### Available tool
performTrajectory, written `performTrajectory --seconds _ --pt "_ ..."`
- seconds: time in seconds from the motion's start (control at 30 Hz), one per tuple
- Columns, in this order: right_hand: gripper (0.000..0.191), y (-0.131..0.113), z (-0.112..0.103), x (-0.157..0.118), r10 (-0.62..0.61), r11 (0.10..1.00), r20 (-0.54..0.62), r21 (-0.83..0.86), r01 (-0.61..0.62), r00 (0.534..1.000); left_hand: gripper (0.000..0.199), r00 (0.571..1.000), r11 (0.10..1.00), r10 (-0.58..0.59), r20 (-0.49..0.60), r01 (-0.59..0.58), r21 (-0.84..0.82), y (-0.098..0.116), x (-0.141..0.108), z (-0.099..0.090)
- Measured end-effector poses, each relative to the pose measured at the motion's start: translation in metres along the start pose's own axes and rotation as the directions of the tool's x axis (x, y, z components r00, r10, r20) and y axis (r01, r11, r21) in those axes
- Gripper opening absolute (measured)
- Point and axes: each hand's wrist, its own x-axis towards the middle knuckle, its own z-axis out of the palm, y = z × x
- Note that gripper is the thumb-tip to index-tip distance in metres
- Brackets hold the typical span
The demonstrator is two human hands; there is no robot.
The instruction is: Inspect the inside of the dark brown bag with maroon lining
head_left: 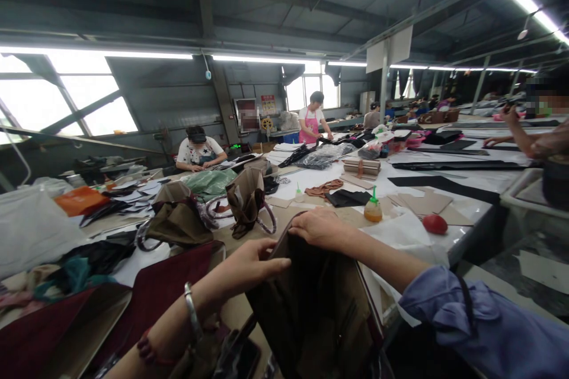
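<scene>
Room: a long workshop under strip lights; a broad bench (pixel 284 211) spread away from the wearer, crowded with cut pieces.
Open bag: the dark brown bag (pixel 320 302) was at the bench's near edge, directly before the wearer, mouth tipped towards them; what bore its base could not be told.
Left hand: the left hand (pixel 255 263) had thumb and fingers parted around the bag's rim, apparently pinching it, perhaps to steady that side.
Right hand: the right hand (pixel 320 228) bent over the upper rim, fingertips gathered at its edge, probably to keep the lining in reach and in sight.
Finished-looking bags: two brown bags, one upright (pixel 245 204) and one slumped (pixel 178 222), lay beyond the left hand; their handles looked wrapped, likely against scuffs.
Maroon pieces: maroon panels (pixel 169 278) lay left of the open bag.
Bottle: a green-nozzled bottle (pixel 373 211) stood upright beyond the right forearm, presumably for easy reach; a red object (pixel 434 224) was near the bench's right edge.
People: one in a pink apron (pixel 311 127) and one in a white top (pixel 200 151) worked across the bench.
Writing: a red-headed wall poster (pixel 268 105) bore characters too small to read; no brand was legible.
</scene>
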Motion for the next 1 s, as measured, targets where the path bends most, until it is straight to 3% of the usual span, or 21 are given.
performTrajectory --seconds 0.07,0.23,0.73,1.0 --pt "0.032 0.000 0.000 0.000 0.007 1.000 0.001 0.008 -0.007 1.000 0.040 0.999 0.999 -0.013 -0.036 0.014 0.033 0.000 0.013 -0.001" --pt "0.029 0.000 0.001 -0.001 -0.004 1.000 -0.007 0.015 0.005 1.000 0.031 0.999 0.999 0.010 0.036 -0.009 -0.044 -0.004 0.031 -0.002" --pt "0.028 0.004 0.005 -0.006 -0.102 0.995 -0.033 -0.019 0.101 0.994 0.031 1.000 0.999 -0.024 -0.006 0.024 -0.032 -0.005 0.029 -0.006" --pt "0.028 0.001 0.000 -0.004 -0.019 1.000 -0.008 -0.015 0.018 1.000 0.034 0.999 0.998 -0.023 0.027 0.025 -0.058 -0.008 0.031 -0.003"
